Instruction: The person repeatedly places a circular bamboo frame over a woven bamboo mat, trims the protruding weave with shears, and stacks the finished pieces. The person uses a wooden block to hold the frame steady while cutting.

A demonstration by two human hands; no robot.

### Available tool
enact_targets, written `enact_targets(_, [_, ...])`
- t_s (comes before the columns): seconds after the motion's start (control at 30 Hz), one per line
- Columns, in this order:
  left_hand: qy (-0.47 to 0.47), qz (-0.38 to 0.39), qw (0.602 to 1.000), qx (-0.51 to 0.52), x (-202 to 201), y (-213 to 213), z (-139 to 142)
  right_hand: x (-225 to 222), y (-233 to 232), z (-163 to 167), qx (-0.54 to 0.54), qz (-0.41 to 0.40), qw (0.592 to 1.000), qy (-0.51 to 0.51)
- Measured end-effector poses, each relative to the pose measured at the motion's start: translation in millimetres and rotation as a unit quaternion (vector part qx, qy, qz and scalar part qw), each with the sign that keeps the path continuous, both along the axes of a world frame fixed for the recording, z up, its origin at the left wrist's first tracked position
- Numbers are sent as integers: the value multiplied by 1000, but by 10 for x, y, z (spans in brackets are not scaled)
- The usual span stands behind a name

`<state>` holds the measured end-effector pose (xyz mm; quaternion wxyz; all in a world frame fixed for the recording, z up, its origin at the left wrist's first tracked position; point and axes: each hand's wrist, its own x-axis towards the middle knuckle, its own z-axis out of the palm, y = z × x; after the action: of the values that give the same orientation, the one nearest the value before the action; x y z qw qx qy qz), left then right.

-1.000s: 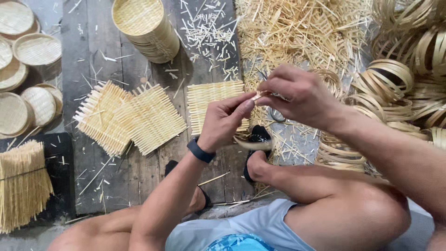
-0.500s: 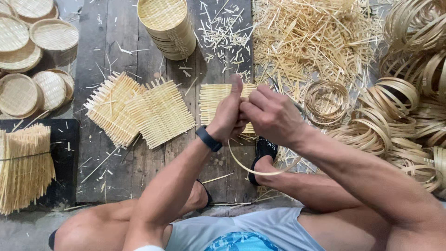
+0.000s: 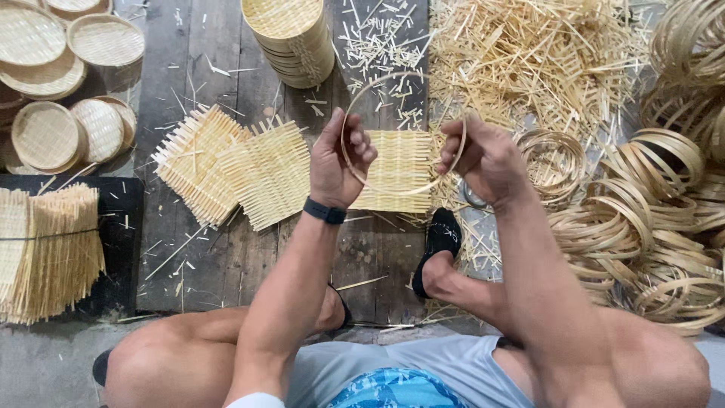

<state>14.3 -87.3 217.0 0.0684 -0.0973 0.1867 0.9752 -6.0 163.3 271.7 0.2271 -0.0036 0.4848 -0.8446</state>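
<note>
A thin bamboo hoop (image 3: 402, 134) is gripped by both closed hands, left hand (image 3: 337, 160) and right hand (image 3: 483, 155), just above the woven mat (image 3: 396, 170). Even tension should be kept so the ring stays round. Beyond the mat, a basket stack (image 3: 291, 38) stands.

The person wears a dark wristband (image 3: 325, 211) on the left wrist, grey shorts (image 3: 423, 366) and black slippers (image 3: 440, 240).

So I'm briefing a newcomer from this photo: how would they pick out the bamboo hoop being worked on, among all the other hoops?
Start at the dark plank floor and find the two raised hands. The thin bamboo hoop spans between the left hand and right hand, above a square woven mat. Unlike the heaped hoops at right, it is single and held up.
</note>
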Motion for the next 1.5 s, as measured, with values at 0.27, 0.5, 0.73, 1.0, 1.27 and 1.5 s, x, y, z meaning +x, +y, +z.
enact_targets(0.27, [-93, -181, 940, -274, -87, -146, 160, 4, 10, -565, -13, 40, 996, -84])
enact_targets(0.5, [-102, -153, 965, -186, -71, -152, -146, 26, -65, -770, 0, 31, 996, -89])
enact_targets(0.73, [-177, -12, 962, -208, -114, -205, -665, -69, 12, -1083, 242, -18, 970, 10])
enact_targets(1.0, [-75, 66, 689, -718, -166, -197, -2021, -194, -110, -2196, 514, -88, 853, 25])
enact_targets(1.27, [-114, 27, 603, -789, -123, -217, -2246, -167, -189, -2654, 565, -122, 806, 127])
enact_targets(1.5, [-186, -27, 636, -748, -270, -281, -2293, -207, -168, -2642, 552, -117, 821, 90])
